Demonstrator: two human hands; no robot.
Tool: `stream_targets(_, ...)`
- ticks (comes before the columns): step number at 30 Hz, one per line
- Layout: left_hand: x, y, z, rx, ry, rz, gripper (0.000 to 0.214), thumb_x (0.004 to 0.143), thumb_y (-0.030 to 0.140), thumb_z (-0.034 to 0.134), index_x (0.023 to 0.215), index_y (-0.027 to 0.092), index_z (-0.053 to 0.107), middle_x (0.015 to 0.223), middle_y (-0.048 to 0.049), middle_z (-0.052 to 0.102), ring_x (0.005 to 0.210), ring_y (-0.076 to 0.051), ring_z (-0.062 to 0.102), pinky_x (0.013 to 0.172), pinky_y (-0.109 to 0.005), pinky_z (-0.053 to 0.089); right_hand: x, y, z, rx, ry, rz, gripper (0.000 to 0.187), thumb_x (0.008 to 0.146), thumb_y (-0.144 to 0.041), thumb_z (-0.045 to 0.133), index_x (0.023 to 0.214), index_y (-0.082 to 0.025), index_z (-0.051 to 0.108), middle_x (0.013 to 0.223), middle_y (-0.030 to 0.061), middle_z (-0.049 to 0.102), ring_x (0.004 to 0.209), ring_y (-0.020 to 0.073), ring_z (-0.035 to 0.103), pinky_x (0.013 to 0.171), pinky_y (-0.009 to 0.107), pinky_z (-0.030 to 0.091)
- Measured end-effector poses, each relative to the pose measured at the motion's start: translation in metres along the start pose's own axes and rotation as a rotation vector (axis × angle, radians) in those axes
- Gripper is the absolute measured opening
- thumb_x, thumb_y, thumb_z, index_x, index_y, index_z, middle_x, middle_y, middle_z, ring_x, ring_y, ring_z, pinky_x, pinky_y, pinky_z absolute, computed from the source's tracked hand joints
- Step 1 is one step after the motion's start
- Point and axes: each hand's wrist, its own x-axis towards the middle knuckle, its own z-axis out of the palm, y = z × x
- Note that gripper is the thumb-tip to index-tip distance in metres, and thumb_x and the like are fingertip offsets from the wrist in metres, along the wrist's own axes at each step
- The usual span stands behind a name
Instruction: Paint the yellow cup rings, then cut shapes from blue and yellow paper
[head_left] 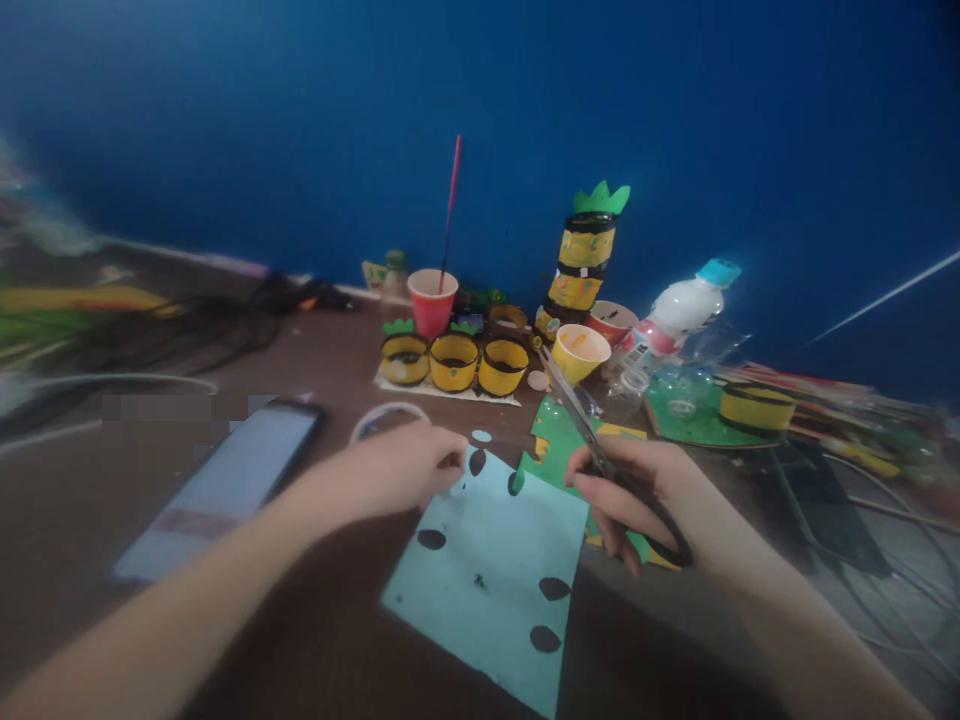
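Observation:
A light blue sheet of paper [495, 550] lies on the dark table with several dark ovals in it, which look like cut-out holes. My left hand [427, 460] is at its far left corner, fingers curled in; whatever they pinch is hidden. In my right hand [637, 490] is a pair of scissors [574, 400], fingers round the dark handles and blades pointing away and slightly left. The blades are above green and yellow paper scraps [559, 445]. A small light blue paper oval [481, 436] rests just beyond the sheet.
Yellow rings [454, 362] stand on a white strip. Behind are a red cup [433, 305] with a stick, a yellow cup [577, 352], a leaning yellow-black tower [581, 265] and a white bottle [679, 310]. A phone [232, 480] lies left; a tape roll [390, 412] is behind my left hand.

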Motion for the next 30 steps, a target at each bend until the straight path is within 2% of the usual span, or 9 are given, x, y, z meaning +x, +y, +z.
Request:
stream_targets(5,-0.001,0.001,-0.004,0.138,0.147,0.062,0.026,0.081,0.038,0.043,0.066,0.023,0.059,0.068,-0.0025,0.057,0.062,-0.017,0.049,0.054,-0.026,0.029,0.002,-0.002,0.002,-0.009,-0.013,0.019,0.020,0.087,-0.037,0.051,0.082,-0.018,0.053,0.044,-0.0066,0.053,0.032,0.0065,0.049,0.036,0.015,0.037)
stream_targets(7,-0.001,0.005,-0.007,0.112,0.181,0.073,0.025,0.081,0.038,0.043,0.070,0.023,0.059,0.071,-0.0014,0.059,0.064,-0.017,0.050,0.056,-0.026,0.030,0.003,-0.002,0.004,-0.008,-0.026,0.024,0.020,0.087,-0.037,0.052,0.082,-0.017,0.053,0.045,-0.0065,0.052,0.033,0.0061,0.047,0.036,0.015,0.036)
stream_targets(12,-0.003,0.020,-0.009,-0.158,0.084,0.089,0.020,0.082,0.036,0.043,0.077,0.024,0.058,0.071,0.0031,0.062,0.066,-0.014,0.056,0.060,-0.024,0.037,0.006,0.000,0.014,0.050,-0.061,-0.015,0.018,0.087,-0.034,0.052,0.080,-0.017,0.052,0.050,-0.0050,0.053,0.039,0.0066,0.049,0.042,0.017,0.041)
stream_targets(18,-0.005,0.024,0.007,-0.227,0.041,0.125,0.011,0.077,0.032,0.049,0.079,0.024,0.056,0.065,0.0035,0.056,0.055,-0.013,0.052,0.051,-0.023,0.036,0.010,0.005,0.033,0.185,-0.022,-0.075,0.020,0.080,-0.034,0.060,0.083,-0.017,0.051,0.055,-0.0050,0.055,0.043,0.0075,0.053,0.045,0.019,0.045)
stream_targets(23,-0.003,0.022,0.014,-0.301,-0.044,0.108,0.013,0.077,0.033,0.049,0.081,0.024,0.056,0.068,0.0020,0.056,0.056,-0.015,0.055,0.050,-0.024,0.040,0.011,0.009,0.039,0.236,-0.018,-0.054,0.022,0.076,-0.031,0.066,0.079,-0.018,0.049,0.055,-0.0052,0.055,0.043,0.0081,0.054,0.043,0.019,0.045)
stream_targets(25,-0.001,0.023,0.012,-0.375,-0.086,0.115,0.015,0.078,0.034,0.047,0.081,0.023,0.058,0.071,0.0012,0.058,0.064,-0.016,0.058,0.055,-0.025,0.043,0.011,0.010,0.038,0.239,-0.022,-0.074,0.021,0.077,-0.030,0.066,0.078,-0.018,0.049,0.055,-0.0054,0.056,0.043,0.0077,0.054,0.043,0.019,0.045)
stream_targets(27,0.002,0.025,0.010,-0.484,-0.117,0.139,0.017,0.080,0.031,0.044,0.079,0.022,0.059,0.072,0.0008,0.060,0.074,-0.017,0.060,0.068,-0.027,0.045,0.010,0.011,0.037,0.230,-0.018,-0.100,0.019,0.078,-0.030,0.064,0.080,-0.018,0.049,0.054,-0.0056,0.056,0.042,0.0075,0.054,0.044,0.019,0.046)
stream_targets(30,0.006,0.027,0.009,-0.628,-0.177,0.132,0.016,0.080,0.027,0.046,0.078,0.019,0.060,0.075,-0.0001,0.063,0.079,-0.016,0.061,0.080,-0.031,0.045,0.010,0.012,0.035,0.216,0.002,-0.137,0.016,0.081,-0.030,0.061,0.081,-0.018,0.049,0.054,-0.0051,0.057,0.042,0.0075,0.053,0.044,0.019,0.047)
